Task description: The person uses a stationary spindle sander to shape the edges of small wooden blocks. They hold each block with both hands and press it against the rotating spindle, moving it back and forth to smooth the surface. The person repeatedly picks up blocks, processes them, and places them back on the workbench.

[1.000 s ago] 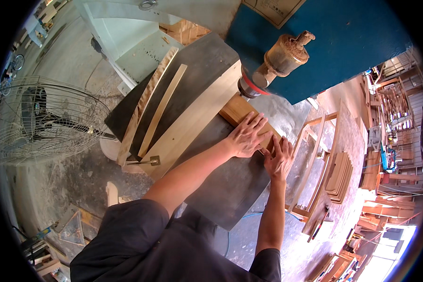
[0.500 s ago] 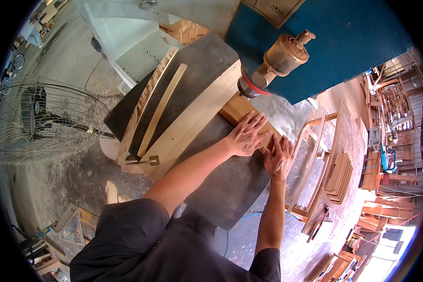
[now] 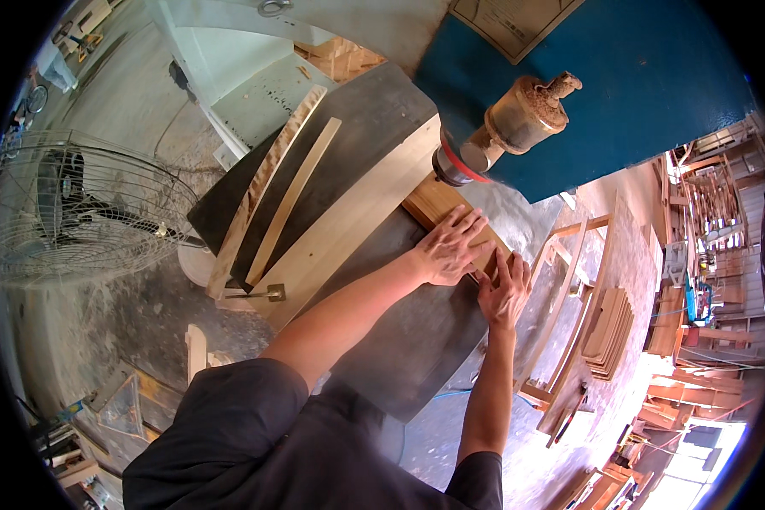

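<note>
On the dark saw table [image 3: 416, 340], fingers spread flat: left hand [image 3: 447, 248] and right hand [image 3: 503, 291] pressing a short wood block [image 3: 440, 209] toward the blade guide [image 3: 456, 163]. Judging by that, cut underway; block's rear portion apparently uncut. Alongside, a long pale fence board [image 3: 348, 223].

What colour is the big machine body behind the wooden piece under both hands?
The machine body is dark blue, seen in the head view.
</note>
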Demonstrator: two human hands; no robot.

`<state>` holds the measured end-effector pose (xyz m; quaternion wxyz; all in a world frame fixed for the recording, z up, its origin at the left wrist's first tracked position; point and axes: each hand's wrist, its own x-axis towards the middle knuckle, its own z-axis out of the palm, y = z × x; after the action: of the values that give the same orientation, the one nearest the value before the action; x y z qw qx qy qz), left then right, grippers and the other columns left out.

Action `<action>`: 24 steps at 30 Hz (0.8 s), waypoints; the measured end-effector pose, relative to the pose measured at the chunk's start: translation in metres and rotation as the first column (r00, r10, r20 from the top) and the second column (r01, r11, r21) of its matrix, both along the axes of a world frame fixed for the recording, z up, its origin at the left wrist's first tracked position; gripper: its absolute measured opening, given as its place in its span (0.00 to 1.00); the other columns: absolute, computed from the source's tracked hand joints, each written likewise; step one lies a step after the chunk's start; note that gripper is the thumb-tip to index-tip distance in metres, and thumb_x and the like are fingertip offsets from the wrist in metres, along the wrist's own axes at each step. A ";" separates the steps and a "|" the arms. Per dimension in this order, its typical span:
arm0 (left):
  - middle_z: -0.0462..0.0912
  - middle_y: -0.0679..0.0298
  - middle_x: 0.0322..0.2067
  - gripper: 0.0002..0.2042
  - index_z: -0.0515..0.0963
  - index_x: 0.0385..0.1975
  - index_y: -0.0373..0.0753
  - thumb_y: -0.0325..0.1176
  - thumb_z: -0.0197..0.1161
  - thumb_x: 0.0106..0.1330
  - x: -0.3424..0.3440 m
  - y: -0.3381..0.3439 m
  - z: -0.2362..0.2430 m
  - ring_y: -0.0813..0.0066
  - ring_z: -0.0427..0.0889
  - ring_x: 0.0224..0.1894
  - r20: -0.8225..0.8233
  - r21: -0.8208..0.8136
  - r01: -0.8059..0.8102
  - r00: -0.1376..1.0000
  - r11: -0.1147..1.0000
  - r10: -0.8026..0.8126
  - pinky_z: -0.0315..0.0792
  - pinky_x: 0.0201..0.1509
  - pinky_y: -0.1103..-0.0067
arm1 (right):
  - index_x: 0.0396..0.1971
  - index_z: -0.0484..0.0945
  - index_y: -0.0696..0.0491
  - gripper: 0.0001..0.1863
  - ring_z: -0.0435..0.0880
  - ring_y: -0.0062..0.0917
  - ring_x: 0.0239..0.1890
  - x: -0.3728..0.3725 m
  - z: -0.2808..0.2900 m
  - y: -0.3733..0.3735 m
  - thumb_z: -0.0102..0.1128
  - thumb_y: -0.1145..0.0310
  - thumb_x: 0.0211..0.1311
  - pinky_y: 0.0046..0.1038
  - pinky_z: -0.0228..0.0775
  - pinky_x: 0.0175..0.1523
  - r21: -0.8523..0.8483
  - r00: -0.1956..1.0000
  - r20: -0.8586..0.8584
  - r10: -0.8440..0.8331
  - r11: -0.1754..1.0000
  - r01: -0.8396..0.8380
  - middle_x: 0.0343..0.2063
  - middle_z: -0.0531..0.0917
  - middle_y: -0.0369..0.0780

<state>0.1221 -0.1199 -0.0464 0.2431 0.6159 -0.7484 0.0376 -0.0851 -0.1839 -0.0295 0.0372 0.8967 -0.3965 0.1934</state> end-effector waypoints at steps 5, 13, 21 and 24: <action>0.66 0.47 0.77 0.29 0.75 0.72 0.52 0.49 0.66 0.73 0.000 -0.006 -0.003 0.48 0.58 0.82 -0.001 -0.028 -0.007 1.000 1.000 0.007 0.47 0.85 0.50 | 0.68 0.83 0.45 0.37 0.75 0.53 0.69 -0.002 -0.005 -0.006 0.78 0.65 0.53 0.52 0.67 0.73 -0.024 1.000 0.010 0.012 1.000 -0.012 0.67 0.78 0.52; 0.65 0.48 0.78 0.29 0.74 0.73 0.52 0.49 0.65 0.74 0.001 -0.015 -0.007 0.48 0.56 0.83 -0.007 -0.002 -0.008 1.000 1.000 0.008 0.46 0.85 0.50 | 0.66 0.84 0.44 0.35 0.75 0.53 0.68 -0.002 -0.010 -0.019 0.79 0.53 0.57 0.53 0.65 0.71 -0.022 1.000 0.016 0.025 0.999 -0.025 0.67 0.78 0.50; 0.64 0.48 0.78 0.30 0.74 0.74 0.52 0.50 0.67 0.73 0.000 -0.021 -0.007 0.47 0.57 0.82 0.026 -0.002 -0.019 0.999 1.000 0.019 0.47 0.85 0.50 | 0.64 0.85 0.48 0.34 0.77 0.52 0.67 0.002 -0.003 -0.020 0.81 0.61 0.54 0.51 0.73 0.67 -0.068 1.000 0.001 0.022 0.997 -0.022 0.65 0.81 0.51; 0.65 0.48 0.78 0.30 0.74 0.74 0.52 0.50 0.67 0.72 0.001 -0.023 -0.008 0.48 0.58 0.82 0.002 -0.012 -0.015 1.000 1.000 0.015 0.48 0.85 0.50 | 0.64 0.86 0.48 0.34 0.77 0.52 0.68 0.003 -0.003 -0.023 0.82 0.59 0.54 0.51 0.73 0.68 -0.069 1.000 0.006 0.024 0.997 -0.023 0.65 0.81 0.51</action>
<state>0.1228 -0.1429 -0.0541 0.2460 0.6198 -0.7438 0.0445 -0.0820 -0.2070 -0.0326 0.0643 0.8987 -0.3793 0.2104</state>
